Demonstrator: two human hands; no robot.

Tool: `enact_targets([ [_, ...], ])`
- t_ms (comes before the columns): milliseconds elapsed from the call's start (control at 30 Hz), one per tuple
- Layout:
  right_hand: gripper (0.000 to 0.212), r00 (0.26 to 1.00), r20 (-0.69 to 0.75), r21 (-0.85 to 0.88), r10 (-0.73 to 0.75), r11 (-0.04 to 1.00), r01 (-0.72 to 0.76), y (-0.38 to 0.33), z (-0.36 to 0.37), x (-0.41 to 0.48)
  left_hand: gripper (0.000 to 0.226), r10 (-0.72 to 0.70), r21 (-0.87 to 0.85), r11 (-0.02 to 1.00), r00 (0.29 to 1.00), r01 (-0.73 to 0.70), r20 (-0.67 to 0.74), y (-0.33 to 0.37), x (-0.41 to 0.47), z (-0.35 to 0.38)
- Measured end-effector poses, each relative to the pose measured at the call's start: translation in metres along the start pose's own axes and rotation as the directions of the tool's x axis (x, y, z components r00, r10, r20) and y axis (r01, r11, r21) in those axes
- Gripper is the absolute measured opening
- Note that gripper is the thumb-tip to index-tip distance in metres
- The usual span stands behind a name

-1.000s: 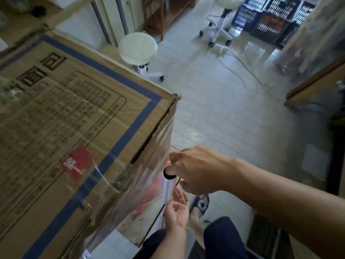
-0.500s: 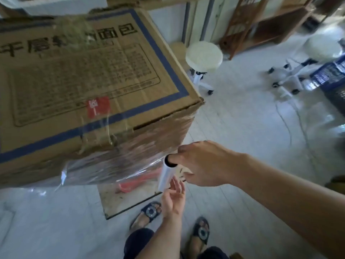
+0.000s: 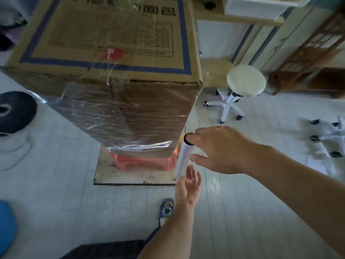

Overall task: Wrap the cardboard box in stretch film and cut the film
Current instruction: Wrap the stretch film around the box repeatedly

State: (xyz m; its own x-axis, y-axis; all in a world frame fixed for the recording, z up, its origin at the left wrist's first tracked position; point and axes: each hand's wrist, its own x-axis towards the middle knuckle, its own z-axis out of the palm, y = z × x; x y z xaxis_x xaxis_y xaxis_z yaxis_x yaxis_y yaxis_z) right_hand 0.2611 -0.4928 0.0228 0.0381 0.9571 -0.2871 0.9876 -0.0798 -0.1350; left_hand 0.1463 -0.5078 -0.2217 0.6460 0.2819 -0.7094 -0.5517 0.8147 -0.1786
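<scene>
Hands apart on the roll (image 3: 183, 159), right hand (image 3: 220, 148) hooking its top, left hand (image 3: 188, 187) flat-fingered beneath, are winding film (image 3: 112, 116) round the box (image 3: 115, 53) just left; next, probably, rounding its corner taut.

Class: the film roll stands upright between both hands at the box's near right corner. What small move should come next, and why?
Probably carry the roll round that corner of the cardboard box, pulling it taut. The right hand has a finger in the roll's top end, the left hand meets its bottom end, and stretch film covers only part of the near face.
</scene>
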Motion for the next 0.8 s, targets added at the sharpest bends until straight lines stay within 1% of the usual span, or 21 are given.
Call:
enact_targets([
  [100, 0.029, 1.000, 0.012, -0.032, -0.025, 0.999, 0.025, 0.017, -0.007, 0.006, 0.034, 0.000, -0.014, 1.000, 1.000, 0.000, 0.003, -0.011, 0.015, 0.012],
  [267, 0.032, 0.996, 0.041, -0.066, -0.078, 0.995, 0.081, 0.042, -0.018, 0.013, 0.039, 0.026, 0.010, 1.000, 1.000, -0.026, -0.007, -0.024, 0.033, 0.031],
  [433, 0.037, 0.983, 0.096, -0.074, -0.155, 0.984, 0.162, 0.071, -0.022, 0.025, 0.035, 0.079, -0.004, 0.997, 0.997, -0.079, -0.018, -0.043, 0.052, 0.045],
  [533, 0.035, 0.975, 0.073, -0.093, -0.209, 0.972, 0.215, 0.097, -0.023, 0.031, 0.036, 0.112, -0.033, 0.993, 0.992, -0.113, -0.051, -0.059, 0.069, 0.055],
  [633, 0.034, 0.952, 0.036, -0.084, -0.304, 0.948, 0.306, 0.117, -0.025, 0.039, 0.035, 0.171, -0.101, 0.979, 0.983, -0.177, -0.068, -0.073, 0.088, 0.068],
  [667, 0.034, 0.938, 0.046, -0.080, -0.344, 0.935, 0.347, 0.123, -0.026, 0.042, 0.035, 0.192, -0.114, 0.973, 0.979, -0.199, -0.071, -0.079, 0.096, 0.073],
  [800, 0.035, 0.899, 0.072, -0.065, -0.432, 0.897, 0.436, 0.149, -0.030, 0.050, 0.038, 0.236, -0.102, 0.964, 0.968, -0.244, -0.087, -0.092, 0.123, 0.089],
])
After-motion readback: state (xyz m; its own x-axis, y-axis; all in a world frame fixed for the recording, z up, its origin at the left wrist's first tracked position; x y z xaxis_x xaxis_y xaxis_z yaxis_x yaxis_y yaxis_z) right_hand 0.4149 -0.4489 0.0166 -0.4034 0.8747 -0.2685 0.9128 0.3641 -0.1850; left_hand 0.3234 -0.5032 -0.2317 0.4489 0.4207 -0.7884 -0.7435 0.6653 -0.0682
